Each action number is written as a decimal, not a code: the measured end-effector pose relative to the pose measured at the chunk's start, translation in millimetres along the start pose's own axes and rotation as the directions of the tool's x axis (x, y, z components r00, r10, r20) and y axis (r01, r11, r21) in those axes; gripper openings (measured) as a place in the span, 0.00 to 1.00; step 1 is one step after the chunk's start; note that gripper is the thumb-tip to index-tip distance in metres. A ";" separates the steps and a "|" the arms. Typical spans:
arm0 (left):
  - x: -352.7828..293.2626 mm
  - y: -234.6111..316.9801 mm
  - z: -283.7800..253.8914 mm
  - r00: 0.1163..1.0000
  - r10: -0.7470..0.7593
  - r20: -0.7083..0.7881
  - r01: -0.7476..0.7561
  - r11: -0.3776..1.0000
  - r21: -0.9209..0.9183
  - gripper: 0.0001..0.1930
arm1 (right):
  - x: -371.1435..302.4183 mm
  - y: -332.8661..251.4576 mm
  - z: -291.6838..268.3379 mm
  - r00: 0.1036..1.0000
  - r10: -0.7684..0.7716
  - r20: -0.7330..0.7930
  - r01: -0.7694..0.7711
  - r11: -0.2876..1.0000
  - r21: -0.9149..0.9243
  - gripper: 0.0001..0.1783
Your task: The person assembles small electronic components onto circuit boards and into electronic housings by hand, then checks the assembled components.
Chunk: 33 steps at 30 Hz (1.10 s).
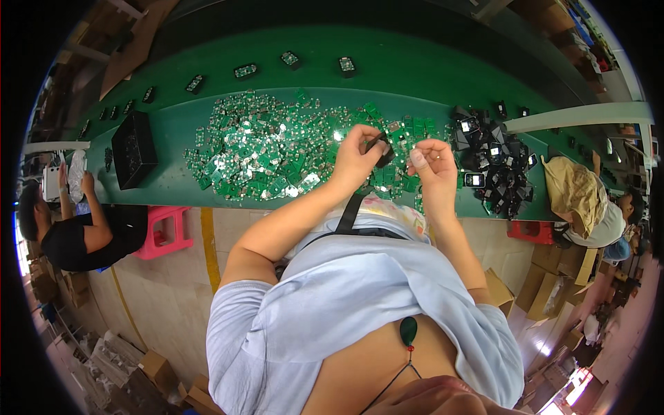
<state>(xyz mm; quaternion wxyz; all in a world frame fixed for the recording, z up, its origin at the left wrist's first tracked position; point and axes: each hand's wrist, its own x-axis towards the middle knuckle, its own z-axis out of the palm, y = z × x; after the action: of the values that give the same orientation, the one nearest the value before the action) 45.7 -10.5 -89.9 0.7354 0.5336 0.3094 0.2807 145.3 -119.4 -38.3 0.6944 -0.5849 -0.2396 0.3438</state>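
Over the heap of green circuit boards (266,149), my left hand (356,158) is closed on a small black plastic casing (385,153). Just to its right is my right hand (434,167), apart from the casing, with thumb and fingertips brought together. Whatever those fingertips hold, if anything, is too small to make out. A pile of black casings (499,166), some with pale square faces, lies right of my right hand. Loose green boards also lie beneath and between both hands.
Behind the heap, black casings with boards inside (245,70) stand spaced along a green belt (311,52). A black bin (133,151) sits on the left of the green table (173,187). Co-workers sit at left (86,232) and right (600,218). A pink stool (166,232) is at left.
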 end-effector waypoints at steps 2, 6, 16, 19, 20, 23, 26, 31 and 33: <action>-0.8 -2.8 0.6 1.000 0.023 0.011 -0.023 1.000 -0.010 0.11 | -0.6 1.0 0.8 1.000 -0.007 -0.010 0.007 1.000 -0.007 0.10; -1.2 -5.6 1.2 0.998 0.064 0.010 -0.065 0.997 0.031 0.10 | -0.3 2.6 0.6 1.000 -0.014 -0.020 0.014 1.000 -0.018 0.10; -1.3 -11.5 -2.2 0.999 -0.022 0.046 0.022 1.000 -0.010 0.12 | -2.7 7.7 -5.6 0.999 0.022 -0.031 -0.024 0.998 -0.052 0.11; -3.6 -5.8 -1.9 0.992 -0.077 0.096 0.086 0.992 -0.093 0.14 | -3.2 12.5 -8.4 0.998 0.038 -0.045 -0.041 0.997 -0.059 0.11; -5.8 3.2 0.0 0.992 -0.080 0.098 0.089 0.992 -0.093 0.14 | -3.5 14.1 -9.8 0.997 0.048 -0.052 -0.051 0.997 -0.058 0.11; -9.8 17.0 3.2 0.969 -0.188 0.161 0.216 0.960 -0.179 0.15 | -5.3 15.6 -10.9 0.999 0.047 -0.016 -0.048 0.998 -0.048 0.11; -6.2 8.6 4.1 0.988 -0.053 0.144 0.055 0.998 -0.012 0.15 | -6.4 17.2 -10.6 1.000 0.009 0.005 -0.008 0.995 -0.102 0.13; -7.1 19.0 5.6 0.968 -0.174 0.183 0.168 0.985 0.048 0.14 | -4.2 -6.0 2.5 0.949 -0.314 0.036 0.267 0.736 -0.622 0.11; -8.8 20.9 5.7 0.962 -0.184 0.200 0.171 0.982 0.080 0.13 | -2.8 -4.9 2.9 0.945 -0.319 0.074 0.290 0.710 -0.642 0.09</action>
<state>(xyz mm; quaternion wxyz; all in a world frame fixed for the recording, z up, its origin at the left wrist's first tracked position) 42.6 -14.7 -67.2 0.7689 0.5523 0.2867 0.1470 142.3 -120.1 -32.8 0.5024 -0.7472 -0.4212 0.1089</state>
